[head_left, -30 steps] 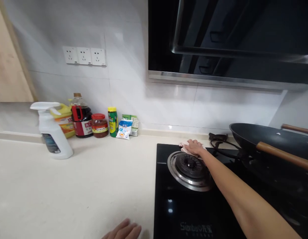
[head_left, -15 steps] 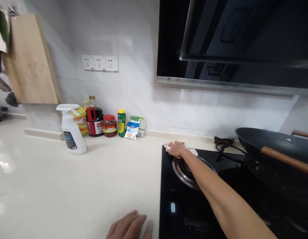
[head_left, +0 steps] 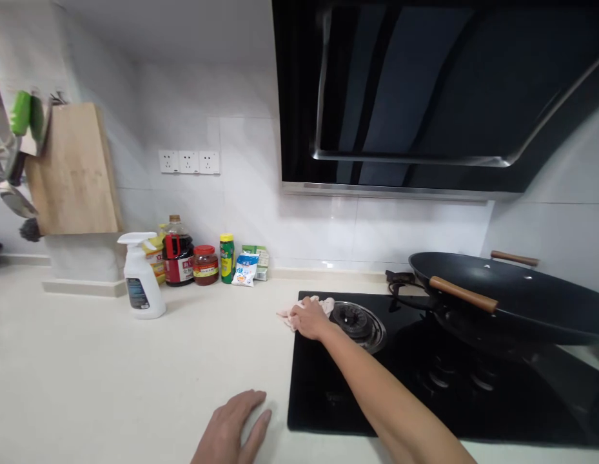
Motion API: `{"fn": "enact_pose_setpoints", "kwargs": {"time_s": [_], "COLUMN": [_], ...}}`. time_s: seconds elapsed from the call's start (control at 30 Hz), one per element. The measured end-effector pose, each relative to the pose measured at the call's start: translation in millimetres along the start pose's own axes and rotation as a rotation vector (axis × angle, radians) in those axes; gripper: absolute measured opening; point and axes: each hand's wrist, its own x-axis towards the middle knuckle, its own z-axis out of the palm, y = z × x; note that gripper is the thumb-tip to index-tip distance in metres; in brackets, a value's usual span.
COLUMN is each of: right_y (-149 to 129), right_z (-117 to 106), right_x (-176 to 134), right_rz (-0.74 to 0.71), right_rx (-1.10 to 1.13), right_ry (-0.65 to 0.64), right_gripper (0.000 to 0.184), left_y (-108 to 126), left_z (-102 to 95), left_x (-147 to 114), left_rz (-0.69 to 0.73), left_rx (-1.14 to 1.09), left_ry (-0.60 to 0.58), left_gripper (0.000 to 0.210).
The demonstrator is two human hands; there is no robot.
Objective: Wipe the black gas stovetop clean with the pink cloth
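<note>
My right hand [head_left: 309, 317] presses a pale pink cloth [head_left: 323, 304] onto the back left corner of the black gas stove [head_left: 328, 393]. Part of the cloth hangs over the stove's left edge onto the counter. Just right of that hand is the round burner [head_left: 354, 321] with its metal ring. My left hand [head_left: 234, 425] is low in the view, over the white counter [head_left: 135, 380] left of the stove. Its thumb stands apart from the fingers and it holds nothing.
A large wok [head_left: 502, 296] with wooden handles sits on the right burner. A white spray bottle [head_left: 142, 280], a soy sauce bottle [head_left: 179, 258], a red-lidded jar [head_left: 206, 265], a green shaker [head_left: 227, 259] and packets [head_left: 245, 269] line the wall. The range hood [head_left: 400, 96] hangs above.
My right hand has moved the cloth left and toward me, from behind the burner to the stove's left edge. My left hand has opened its thumb wider. The camera view has shifted.
</note>
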Motion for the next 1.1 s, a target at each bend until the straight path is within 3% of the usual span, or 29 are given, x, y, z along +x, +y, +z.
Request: {"fn": "enact_pose_setpoints", "kwargs": {"time_s": [0.27, 0.4, 0.57, 0.7, 0.87, 1.03, 1.1], "right_y": [-1, 19, 56, 92, 124, 113, 103], "right_z": [-6, -14, -22, -20, -25, -33, -34], "right_x": [-68, -112, -160, -171, -163, -170, -181], "right_rz": [-0.112, -0.152, -0.06, 0.09, 0.233, 0.284, 0.3], "right_rx": [0.156, 0.231, 0.246, 0.124, -0.015, -0.159, -0.209], "right_ry": [0.096, 0.157, 0.238, 0.295, 0.341, 0.368, 0.389], "right_gripper": [0.04, 0.034, 0.024, 0.004, 0.017, 0.022, 0.032], "left_y": [-6, -5, 2, 3, 6, 7, 6], "left_z": [-0.2, -4.3, -8.2, -7.6, -8.5, -8.3, -6.7], "left_x": [6, 8, 8, 7, 8, 6, 5], "left_rz": [0.013, 0.012, -0.002, -0.007, -0.008, 0.021, 0.035], "left_rx": [-0.065, -0.065, -0.055, -0.063, -0.096, -0.097, -0.087], "left_ry": [-0.002, -0.016, -0.027, -0.031, -0.032, -0.026, -0.022], "left_gripper": [0.052, 0.051, 0.052, 0.051, 0.05, 0.046, 0.046]}}
